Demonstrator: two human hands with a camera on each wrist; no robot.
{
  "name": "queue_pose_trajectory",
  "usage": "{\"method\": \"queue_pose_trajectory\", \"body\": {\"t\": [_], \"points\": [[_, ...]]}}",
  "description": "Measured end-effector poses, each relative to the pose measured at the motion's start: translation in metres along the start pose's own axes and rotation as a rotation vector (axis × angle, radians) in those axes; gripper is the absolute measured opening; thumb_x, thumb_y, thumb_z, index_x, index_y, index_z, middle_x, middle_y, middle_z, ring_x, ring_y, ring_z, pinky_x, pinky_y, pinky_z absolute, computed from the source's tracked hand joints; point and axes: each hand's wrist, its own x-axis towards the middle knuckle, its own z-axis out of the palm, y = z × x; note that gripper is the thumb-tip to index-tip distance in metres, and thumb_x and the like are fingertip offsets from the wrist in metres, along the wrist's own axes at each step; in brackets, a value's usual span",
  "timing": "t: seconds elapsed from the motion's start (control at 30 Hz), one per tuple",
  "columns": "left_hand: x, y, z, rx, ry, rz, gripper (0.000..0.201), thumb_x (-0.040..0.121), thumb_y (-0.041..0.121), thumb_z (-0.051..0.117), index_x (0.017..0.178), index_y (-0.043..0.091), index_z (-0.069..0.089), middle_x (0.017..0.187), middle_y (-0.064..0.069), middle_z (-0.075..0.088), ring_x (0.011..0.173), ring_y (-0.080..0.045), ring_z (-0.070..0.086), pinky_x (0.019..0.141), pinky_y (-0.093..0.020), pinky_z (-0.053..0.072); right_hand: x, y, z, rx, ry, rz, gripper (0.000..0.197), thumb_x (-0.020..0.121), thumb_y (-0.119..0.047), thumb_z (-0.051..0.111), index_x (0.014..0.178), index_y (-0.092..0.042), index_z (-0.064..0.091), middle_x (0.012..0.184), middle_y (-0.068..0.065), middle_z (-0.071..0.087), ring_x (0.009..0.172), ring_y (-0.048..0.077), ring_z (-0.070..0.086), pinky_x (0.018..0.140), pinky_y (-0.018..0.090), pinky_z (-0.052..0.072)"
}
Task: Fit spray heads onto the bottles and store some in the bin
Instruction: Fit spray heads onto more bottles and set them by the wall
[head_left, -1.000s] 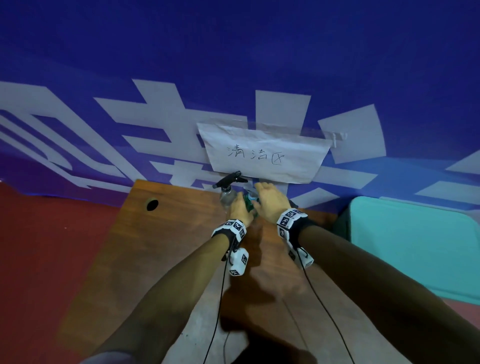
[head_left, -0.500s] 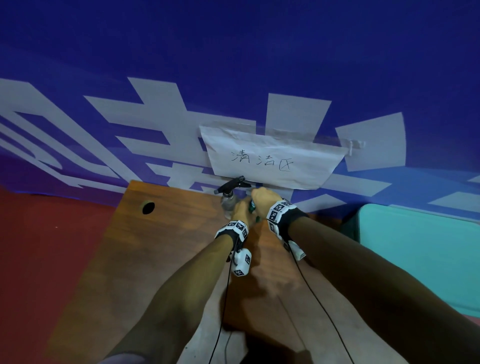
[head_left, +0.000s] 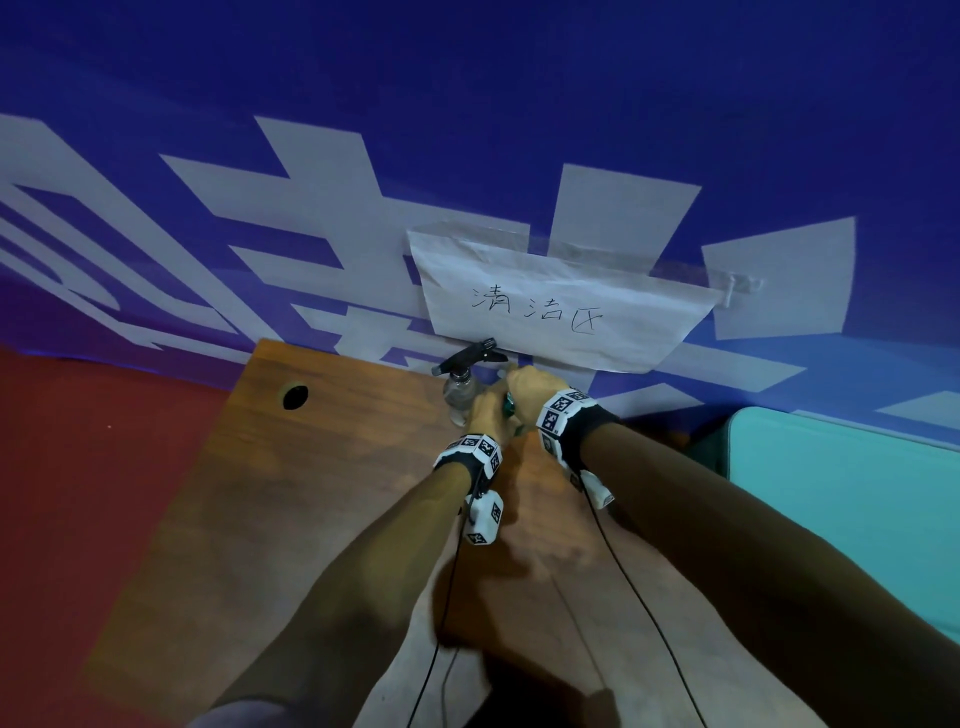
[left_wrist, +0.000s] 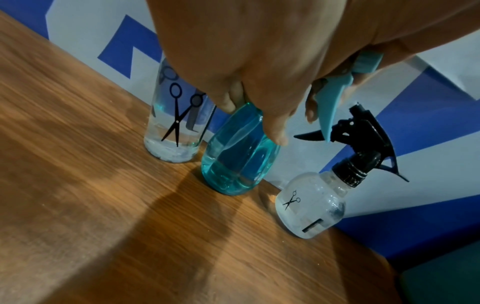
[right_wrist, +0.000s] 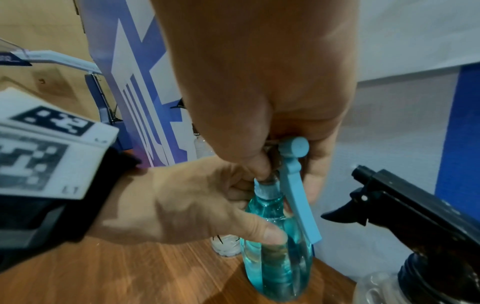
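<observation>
Bottle: teal bottle (right_wrist: 278, 257) stands upright on the wooden table (left_wrist: 103, 205) near the wall, with liquid inside.
Spray head: light-blue spray head (right_wrist: 293, 164) sits on the neck with its trigger hanging down the front. Fingers hide how far the collar is threaded.
Left hand: left hand (right_wrist: 197, 205) wraps the bottle's shoulder, thumb pressed on the body.
Right hand: right hand (right_wrist: 259, 82) comes from above, fingertips pinching the collar under the nozzle.
Step, by my reading: twisting the head onto the neck.
Doing it well: brace the bottle firm and vertical. Set the head square to the neck so the threads do not cross. Turn the collar, not the trigger, and stop once snug.
Neighbours: small clear bottle (left_wrist: 311, 207) with a black spray head (left_wrist: 363, 131) stands just beside on one side, and a tall clear bottle (left_wrist: 174, 127) on the other. A swinging trigger could tip either.
Bin: teal bin (head_left: 857, 519) lies right of the table. Its inside does not show.
</observation>
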Motion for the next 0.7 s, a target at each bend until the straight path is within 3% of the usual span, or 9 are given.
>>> {"method": "queue_pose_trajectory", "body": {"t": [0.03, 0.07, 0.17, 0.27, 0.43, 0.53, 0.63, 0.7], "points": [[0.001, 0.000, 0.000, -0.065, 0.023, -0.010, 0.018, 0.098, 0.001, 0.053, 0.115, 0.001, 0.060, 0.114, -0.021, 0.065, 0.114, -0.037, 0.063, 0.073, -0.028, 0.057, -0.002, 0.002, -0.001, 0.014, -0.006, -0.010, 0.036, 0.092, -0.010, 0.065, 0.126, -0.001, 0.055, 0.119, 0.015, 0.065, 0.105, 0.030, 0.067, 0.078, 0.035, 0.055], [-0.001, 0.001, 0.001, 0.008, 0.013, 0.028, 0.025, 0.095, -0.002, 0.055, 0.119, 0.003, 0.059, 0.114, -0.018, 0.066, 0.110, -0.034, 0.064, 0.075, -0.031, 0.057, -0.002, 0.003, 0.000, 0.043, 0.009, -0.025, 0.039, 0.093, -0.008, 0.063, 0.130, -0.001, 0.053, 0.121, 0.016, 0.064, 0.106, 0.031, 0.067, 0.077, 0.034, 0.053], [-0.010, -0.005, 0.000, 0.168, -0.020, 0.067, 0.037, 0.093, -0.001, 0.059, 0.129, 0.009, 0.055, 0.114, -0.011, 0.065, 0.093, -0.022, 0.063, 0.067, -0.016, 0.053, -0.007, 0.006, 0.009, 0.079, 0.046, -0.048, 0.042, 0.093, -0.004, 0.058, 0.133, 0.003, 0.049, 0.122, 0.020, 0.062, 0.106, 0.034, 0.066, 0.078, 0.036, 0.053], [-0.014, -0.014, 0.005, 0.173, 0.003, 0.107, 0.055, 0.081, 0.002, 0.074, 0.132, 0.012, 0.056, 0.124, -0.013, 0.066, 0.110, -0.028, 0.063, 0.091, -0.034, 0.055, -0.011, 0.011, 0.015, 0.145, 0.070, -0.013, 0.045, 0.089, -0.010, 0.068, 0.126, 0.005, 0.047, 0.115, 0.020, 0.064, 0.103, 0.036, 0.067, 0.074, 0.037, 0.052], [-0.020, -0.008, 0.001, 0.234, 0.008, 0.066, 0.055, 0.083, 0.007, 0.077, 0.134, 0.003, 0.056, 0.127, -0.022, 0.063, 0.117, -0.037, 0.059, 0.100, -0.042, 0.047, -0.007, 0.018, 0.023, 0.233, 0.098, -0.007, 0.044, 0.090, -0.015, 0.069, 0.124, 0.002, 0.047, 0.110, 0.019, 0.065, 0.096, 0.036, 0.067, 0.066, 0.035, 0.047], [-0.016, -0.013, -0.001, 0.230, 0.020, 0.106, 0.052, 0.078, 0.015, 0.078, 0.127, 0.014, 0.061, 0.117, -0.014, 0.070, 0.107, -0.032, 0.065, 0.096, -0.045, 0.054, -0.007, 0.017, 0.024, 0.237, 0.110, -0.010, 0.044, 0.090, -0.015, 0.066, 0.125, 0.002, 0.046, 0.108, 0.019, 0.064, 0.095, 0.037, 0.067, 0.065, 0.035, 0.046], [-0.010, -0.026, 0.003, 0.238, 0.052, 0.148, 0.057, 0.069, 0.020, 0.079, 0.123, 0.029, 0.063, 0.105, -0.001, 0.075, 0.094, -0.021, 0.071, 0.086, -0.041, 0.060, -0.006, 0.015, 0.025, 0.220, 0.122, -0.004, 0.035, 0.093, -0.010, 0.058, 0.125, 0.000, 0.047, 0.108, 0.018, 0.065, 0.097, 0.036, 0.067, 0.066, 0.035, 0.043], [-0.013, -0.026, 0.003, 0.242, 0.080, 0.185, 0.058, 0.066, 0.020, 0.079, 0.121, 0.028, 0.063, 0.104, 0.000, 0.076, 0.092, -0.020, 0.072, 0.083, -0.040, 0.061, -0.006, 0.013, 0.026, 0.204, 0.126, -0.003, 0.034, 0.093, -0.009, 0.058, 0.124, -0.001, 0.046, 0.107, 0.017, 0.065, 0.098, 0.036, 0.067, 0.068, 0.035, 0.043]]}}
